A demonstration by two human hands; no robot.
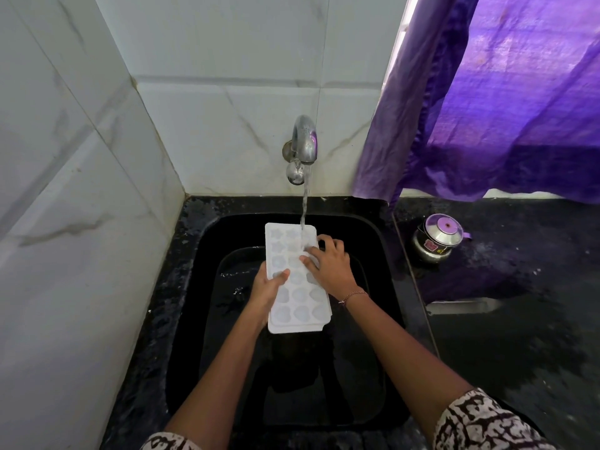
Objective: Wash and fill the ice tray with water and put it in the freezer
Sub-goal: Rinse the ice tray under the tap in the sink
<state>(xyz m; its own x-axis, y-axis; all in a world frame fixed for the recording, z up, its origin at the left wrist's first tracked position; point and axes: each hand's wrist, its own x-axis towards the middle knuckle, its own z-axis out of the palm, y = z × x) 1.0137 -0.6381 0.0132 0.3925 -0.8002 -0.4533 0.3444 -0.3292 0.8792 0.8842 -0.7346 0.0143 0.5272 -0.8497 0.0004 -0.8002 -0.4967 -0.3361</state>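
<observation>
White ice tray (pixel 300 297), hollows facing up in 3 columns, held above a black sink (pixel 194 287). Far end under a thin stream of water (pixel 305 203) from a steel wall tap (pixel 304 141). Gripped along the left edge by the left hand (pixel 268 292), thumb laid across the top face. Gripped near the far right edge by the right hand (pixel 331 266), thumb and forefinger on the hollows, other fingers curled over the rim. Thin thread bracelet (pixel 355 295) on the right wrist; patterned sleeves (pixel 480 420) at both elbows. Around the sink, a wet black stone counter (pixel 519 319). On the counter to the right, well apart from the tray, a small steel pot (pixel 436 240) with a lid. Behind, pale marbled wall tiles (pixel 227 43); at upper right, a purple curtain (pixel 503 92).
</observation>
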